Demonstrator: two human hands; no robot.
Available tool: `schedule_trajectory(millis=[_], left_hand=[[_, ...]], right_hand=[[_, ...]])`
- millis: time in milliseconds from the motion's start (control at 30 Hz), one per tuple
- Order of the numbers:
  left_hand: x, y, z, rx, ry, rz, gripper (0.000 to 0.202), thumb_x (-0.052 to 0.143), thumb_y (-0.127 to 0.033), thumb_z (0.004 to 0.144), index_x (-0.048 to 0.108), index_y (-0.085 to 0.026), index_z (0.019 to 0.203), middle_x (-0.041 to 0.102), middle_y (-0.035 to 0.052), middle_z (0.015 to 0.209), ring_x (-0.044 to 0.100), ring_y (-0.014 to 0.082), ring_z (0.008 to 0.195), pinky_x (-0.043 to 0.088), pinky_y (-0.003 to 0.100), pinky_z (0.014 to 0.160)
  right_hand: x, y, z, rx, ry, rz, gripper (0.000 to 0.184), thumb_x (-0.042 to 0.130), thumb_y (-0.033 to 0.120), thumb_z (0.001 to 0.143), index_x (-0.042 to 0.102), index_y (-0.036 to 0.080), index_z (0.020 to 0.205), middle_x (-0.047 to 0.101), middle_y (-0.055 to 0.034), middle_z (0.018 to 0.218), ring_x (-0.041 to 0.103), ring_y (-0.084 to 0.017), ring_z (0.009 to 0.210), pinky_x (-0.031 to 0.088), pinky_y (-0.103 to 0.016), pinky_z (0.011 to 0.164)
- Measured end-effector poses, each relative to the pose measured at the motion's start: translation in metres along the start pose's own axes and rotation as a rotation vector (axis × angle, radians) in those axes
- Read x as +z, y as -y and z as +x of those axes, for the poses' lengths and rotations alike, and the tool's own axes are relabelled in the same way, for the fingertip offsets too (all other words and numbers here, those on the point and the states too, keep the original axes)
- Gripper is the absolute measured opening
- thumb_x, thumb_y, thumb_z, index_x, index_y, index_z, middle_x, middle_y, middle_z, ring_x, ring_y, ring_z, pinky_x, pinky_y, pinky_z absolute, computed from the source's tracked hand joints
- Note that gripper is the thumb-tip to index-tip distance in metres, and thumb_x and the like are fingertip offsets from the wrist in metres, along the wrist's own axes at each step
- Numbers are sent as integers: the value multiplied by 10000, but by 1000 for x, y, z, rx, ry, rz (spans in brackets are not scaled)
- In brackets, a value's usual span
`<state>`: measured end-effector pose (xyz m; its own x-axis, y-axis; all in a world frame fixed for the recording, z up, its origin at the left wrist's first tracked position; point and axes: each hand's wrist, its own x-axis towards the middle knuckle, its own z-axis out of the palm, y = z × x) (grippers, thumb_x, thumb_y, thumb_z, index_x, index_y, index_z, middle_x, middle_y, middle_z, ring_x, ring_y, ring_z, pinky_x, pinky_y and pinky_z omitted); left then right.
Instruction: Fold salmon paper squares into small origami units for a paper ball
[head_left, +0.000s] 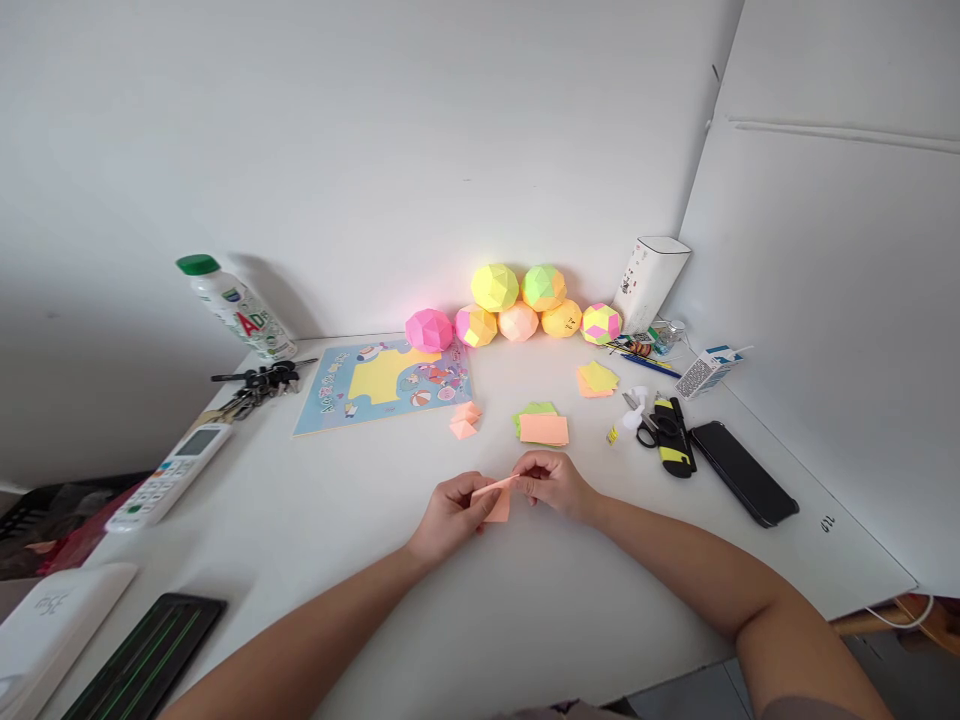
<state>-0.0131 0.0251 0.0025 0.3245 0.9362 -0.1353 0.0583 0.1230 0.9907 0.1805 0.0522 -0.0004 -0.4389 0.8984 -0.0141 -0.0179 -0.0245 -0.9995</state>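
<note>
Between my two hands is a small peach sheet of paper (496, 507), with its upper edge folded over. My left hand (452, 513) is closed on the sheet's left side, thumb on top. The fingers of my right hand (553, 483) pinch its upper right corner. Just beyond lie a peach paper stack (544, 430) on top of green sheets (534, 409), and several small folded peach pieces (465, 420). Farther right are yellow sheets (599, 376) over orange ones.
Several faceted paper balls, among them a pink one (429, 330), line the wall. A blue picture board (386, 385), bottle (240, 310), keys (262, 380) and remote (172, 475) sit left. Scissors (654, 430), a yellow-black cutter (673, 440), phone (742, 472) and small carton (705, 372) lie right.
</note>
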Motion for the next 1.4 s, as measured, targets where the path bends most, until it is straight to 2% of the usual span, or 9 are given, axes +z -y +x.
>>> schedule_trajectory(millis=[400, 733, 833, 933, 1100, 1267, 1400], left_hand=[[-1, 3, 0, 22, 7, 2, 265, 592, -415, 774, 636, -154, 758, 482, -26, 653, 454, 79, 485, 406, 222, 465], [-1, -1, 0, 12, -1, -17, 277, 606, -430, 757, 630, -155, 736, 494, -29, 634, 459, 82, 482, 396, 222, 462], [-1, 0, 1, 1, 0, -31, 276, 608, -431, 754, 635, -156, 747, 498, -29, 636, 457, 82, 482, 395, 221, 462], [-2, 0, 1, -8, 4, -39, 266, 606, -420, 759, 640, -156, 757, 491, -32, 632, 445, 79, 484, 394, 219, 464], [0, 1, 0, -42, 30, 21, 268, 609, -415, 762, 655, -152, 789, 516, -20, 633, 439, 82, 501, 398, 213, 467], [1, 2, 1, -61, -9, -37, 318, 620, -440, 750, 621, -164, 909, 584, 5, 691, 472, 95, 526, 405, 212, 459], [1, 2, 2, -60, -15, -53, 304, 623, -449, 747, 599, -153, 814, 560, -7, 644, 455, 85, 503, 383, 202, 445]], right_hand=[[-2, -3, 2, -5, -3, 53, 227, 715, 351, 690, 601, 156, 709, 545, 20, 627, 469, -77, 478, 388, -220, 452], [-1, 8, 0, 0, -1, 1, 208, 650, 352, 751, 635, 155, 686, 544, 17, 590, 462, -82, 475, 371, -221, 458], [-2, 6, 0, -3, 6, 20, 212, 615, 359, 781, 624, 156, 720, 575, 3, 651, 455, -76, 474, 372, -224, 465], [-1, 5, -1, 4, 22, 26, 226, 553, 387, 826, 587, 167, 786, 520, 29, 583, 459, -82, 477, 349, -210, 452], [4, 7, -5, -49, 70, -73, 231, 614, 386, 785, 582, 167, 850, 550, -2, 729, 504, -94, 564, 421, -228, 511], [5, 6, -6, -55, 50, -127, 216, 561, 372, 826, 574, 158, 799, 522, 22, 594, 502, -98, 515, 421, -237, 506], [5, 4, -6, -48, 41, -136, 222, 575, 380, 811, 573, 158, 822, 557, 9, 653, 530, -97, 514, 440, -236, 499]])
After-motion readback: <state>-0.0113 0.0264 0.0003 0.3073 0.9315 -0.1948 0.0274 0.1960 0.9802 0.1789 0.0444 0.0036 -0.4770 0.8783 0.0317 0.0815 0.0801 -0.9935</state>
